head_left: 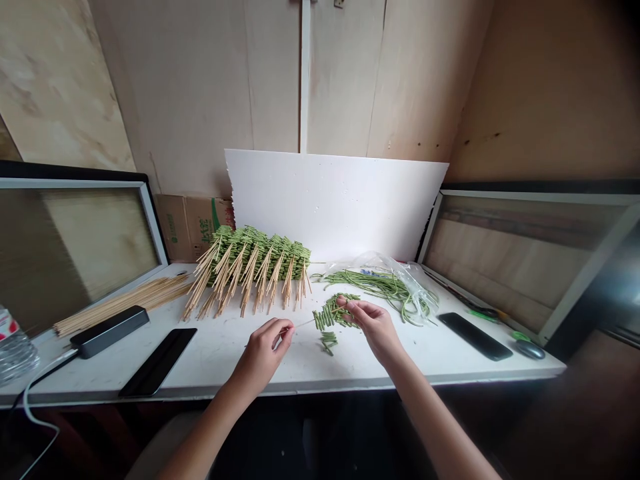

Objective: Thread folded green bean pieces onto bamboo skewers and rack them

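My left hand (267, 341) is closed in a pinch on the bare end of a thin skewer (304, 323). Cut green bean pieces (324, 320) sit side by side along the skewer, to the right of that hand. At the skewer's far end my right hand (374, 325) pinches a bean piece, partly hidden by the fingers. Behind and below the fingertips lies a small pile of loose cut bean pieces (351, 297) on the white table (300, 370). A few more pieces (328, 343) show just below the skewer.
Finished bean skewers (260, 250) are stacked at the back left. Bare skewers (125, 300) lie beside a black box (110, 330) and a phone (159, 362). Long beans (373, 283) rest by a plastic bag (400, 273). On the right are another phone (475, 335) and a mouse (530, 349).
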{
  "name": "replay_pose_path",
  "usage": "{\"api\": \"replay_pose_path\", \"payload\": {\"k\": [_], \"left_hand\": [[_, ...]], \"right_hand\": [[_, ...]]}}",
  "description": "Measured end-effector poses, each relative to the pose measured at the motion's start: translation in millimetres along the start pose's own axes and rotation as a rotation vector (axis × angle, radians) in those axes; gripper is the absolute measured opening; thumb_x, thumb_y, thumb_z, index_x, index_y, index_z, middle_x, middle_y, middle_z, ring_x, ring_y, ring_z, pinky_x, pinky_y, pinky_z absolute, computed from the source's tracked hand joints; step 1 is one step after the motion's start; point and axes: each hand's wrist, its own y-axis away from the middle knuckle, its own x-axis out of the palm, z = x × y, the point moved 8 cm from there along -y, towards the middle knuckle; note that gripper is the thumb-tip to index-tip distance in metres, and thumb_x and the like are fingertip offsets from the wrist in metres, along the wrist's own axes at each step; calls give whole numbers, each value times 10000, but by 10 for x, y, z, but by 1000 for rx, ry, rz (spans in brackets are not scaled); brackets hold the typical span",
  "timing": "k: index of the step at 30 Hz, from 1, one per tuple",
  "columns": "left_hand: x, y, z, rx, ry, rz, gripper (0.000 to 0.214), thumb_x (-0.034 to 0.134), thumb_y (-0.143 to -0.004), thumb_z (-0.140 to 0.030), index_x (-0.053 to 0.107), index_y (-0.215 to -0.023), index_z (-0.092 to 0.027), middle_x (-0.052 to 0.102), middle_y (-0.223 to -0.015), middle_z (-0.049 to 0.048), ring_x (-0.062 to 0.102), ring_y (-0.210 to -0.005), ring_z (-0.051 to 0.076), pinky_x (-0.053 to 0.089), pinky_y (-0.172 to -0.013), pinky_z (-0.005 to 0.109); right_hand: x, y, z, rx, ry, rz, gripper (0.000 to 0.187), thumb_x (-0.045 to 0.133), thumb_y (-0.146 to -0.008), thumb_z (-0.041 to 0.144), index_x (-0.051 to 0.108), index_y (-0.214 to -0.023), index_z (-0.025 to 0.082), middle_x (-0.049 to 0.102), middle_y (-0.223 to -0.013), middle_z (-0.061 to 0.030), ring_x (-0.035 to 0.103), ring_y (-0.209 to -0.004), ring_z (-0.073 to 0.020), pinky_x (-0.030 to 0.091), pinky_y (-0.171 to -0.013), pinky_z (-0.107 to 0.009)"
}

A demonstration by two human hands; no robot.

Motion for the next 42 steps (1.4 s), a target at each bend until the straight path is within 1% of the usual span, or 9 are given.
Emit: {"api": "replay_pose_path", "payload": {"k": [3, 9, 16, 22, 26, 30, 33, 38, 42], "left_hand": [[7, 8, 0, 7, 0, -5, 152, 503, -1038, -259, 645, -1011, -211, 686, -930, 52, 643, -796, 170, 498, -726, 262], [19, 27, -1, 27, -9, -14, 153, 508, -1045, -269, 649, -1031, -212, 681, -948, 47, 643, -811, 165, 501, -740, 257], [-3, 23, -95, 45, -31, -60, 137, 524, -1040, -262, 648, -1008, -214, 668, -893, 28, 621, -749, 151, 476, -706, 245], [-33, -17, -7, 1, -25, -61, 151, 532, -1032, -286, 655, -988, -211, 688, -888, 35, 613, -721, 150, 484, -689, 248], [-37, -14, 178, -55, 10, -89, 151, 547, -1020, -306, 657, -1004, -203, 708, -887, 50, 662, -766, 171, 512, -695, 256], [-56, -10, 321, -95, 30, -117, 148, 564, -1009, -320, 648, -992, -200, 717, -883, 55, 693, -802, 185, 536, -717, 263], [-54, -11, 347, -103, 38, -111, 167, 551, -1014, -336, 648, -991, -203, 717, -855, 45, 696, -777, 182, 539, -698, 260], [-35, -10, 351, -106, 42, -95, 196, 526, -1024, -358, 650, -1009, -207, 719, -842, 42, 696, -739, 182, 539, -670, 262], [-12, -11, 365, -108, 37, -83, 209, 515, -1032, -367, 643, -1003, -206, 712, -831, 40, 687, -722, 177, 539, -671, 266]], "right_hand": [[32, 16, -9, 4, -47, -27, 315, 857, -769, 494, 820, -913, 216, 798, -1125, -117, 643, -1264, -344, 563, -994, -458], [93, 58, -39, -3, -77, -56, 313, 866, -760, 486, 827, -897, 207, 808, -1077, -117, 688, -1192, -327, 580, -954, -421], [217, 115, -216, 20, -81, -101, 307, 913, -686, 467, 829, -821, 204, 792, -882, -60, 724, -827, -229, 615, -812, -386], [187, 68, -224, 15, -14, -80, 373, 861, -743, 520, 834, -951, 212, 794, -1049, -90, 720, -952, -264, 615, -860, -414], [128, 7, -201, -51, 317, 11, 398, 727, -859, 567, 819, -1056, 234, 782, -1146, -111, 707, -1058, -313, 601, -793, -416], [247, 66, -279, -147, 865, 232, 207, 735, -868, 434, 830, -828, 255, 806, -881, -63, 700, -852, -274, 532, -822, -417], [325, 131, -387, -184, 1105, 293, 94, 774, -818, 311, 810, -754, 252, 778, -737, -50, 661, -867, -297, 488, -799, -392], [354, 151, -487, -185, 1204, 260, 96, 725, -826, 210, 794, -762, 226, 774, -764, -77, 641, -920, -314, 466, -746, -358], [297, 110, -426, -211, 1069, 224, 141, 669, -886, 272, 783, -827, 216, 782, -878, -87, 663, -884, -277, 501, -812, -376]]}}
